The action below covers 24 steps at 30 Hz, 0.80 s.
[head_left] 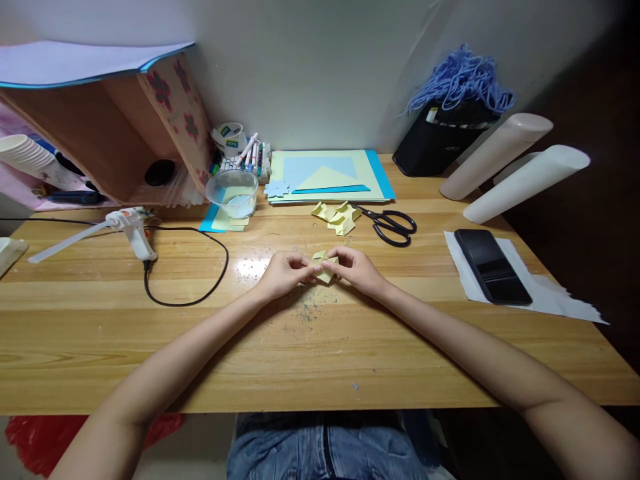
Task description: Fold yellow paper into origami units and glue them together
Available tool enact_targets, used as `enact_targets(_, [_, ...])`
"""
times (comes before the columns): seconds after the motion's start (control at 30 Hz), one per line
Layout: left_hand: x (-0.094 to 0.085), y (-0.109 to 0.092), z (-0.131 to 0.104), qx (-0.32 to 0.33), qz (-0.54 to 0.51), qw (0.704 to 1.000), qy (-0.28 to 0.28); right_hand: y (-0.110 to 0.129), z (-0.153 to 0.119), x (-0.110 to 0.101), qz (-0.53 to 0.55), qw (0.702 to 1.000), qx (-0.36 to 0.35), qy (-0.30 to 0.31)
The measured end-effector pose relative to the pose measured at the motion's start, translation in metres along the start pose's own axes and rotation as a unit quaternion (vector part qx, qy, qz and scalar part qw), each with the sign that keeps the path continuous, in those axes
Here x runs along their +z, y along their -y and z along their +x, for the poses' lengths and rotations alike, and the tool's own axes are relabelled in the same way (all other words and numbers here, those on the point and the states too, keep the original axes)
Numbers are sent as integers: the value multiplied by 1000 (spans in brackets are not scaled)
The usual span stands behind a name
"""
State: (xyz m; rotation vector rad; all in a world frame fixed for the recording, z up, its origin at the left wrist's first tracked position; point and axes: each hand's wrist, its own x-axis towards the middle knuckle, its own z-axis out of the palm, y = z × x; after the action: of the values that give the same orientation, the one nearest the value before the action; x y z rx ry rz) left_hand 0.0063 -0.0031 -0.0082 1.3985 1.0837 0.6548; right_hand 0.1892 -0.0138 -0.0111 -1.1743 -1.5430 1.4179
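Between my two hands is a small folded yellow paper piece (325, 272), held just above the middle of the wooden table. My left hand (287, 272) pinches its left side between thumb and fingers. From the right, my right hand (357, 268) grips it, with the thumb across its front face. Several more folded yellow paper pieces (340, 217) lie in a small pile beyond my hands. Black-handled scissors (393, 225) rest against the right side of that pile, their blade tips touching or close to the paper.
A white glue gun (131, 233) with a looped black cord lies left. Behind are a clear plastic tub (233, 193), markers (250, 157) and stacked coloured paper (370, 175). At right are a phone (493, 267) on white paper and two paper rolls (525, 183).
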Motion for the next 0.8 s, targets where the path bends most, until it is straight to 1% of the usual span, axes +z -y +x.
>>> enact_targets(0.1, [0, -1, -1, 7, 25, 1000, 16, -1, 0, 0, -11, 1000, -16, -5])
enact_targets(0.23, [2, -2, 0, 10, 32, 999, 21, -1, -2, 2, -48, 998, -28, -20])
enact_targets(0.33, [2, -2, 1, -4, -6, 1000, 27, -2, -3, 2, -68, 997, -34, -28])
enact_targets(0.43, [1, -2, 0, -17, -52, 997, 52, -4, -2, 2, -80, 995, -42, -43])
enact_targets(0.53, [-1, -3, -1, -7, -69, 995, 71, -6, -1, 1, -82, 993, -50, -62])
enact_targets(0.6, [-2, -5, -1, 1, -74, 996, 56, -6, -1, 1, -81, 993, -54, -61])
enact_targets(0.7, [-1, -8, -2, 9, -69, 998, 10, -6, -2, 1, -91, 994, -51, -36])
enact_targets(0.8, [0, -8, -2, 19, -57, 998, 1, -7, -3, 1, -112, 992, -48, -30])
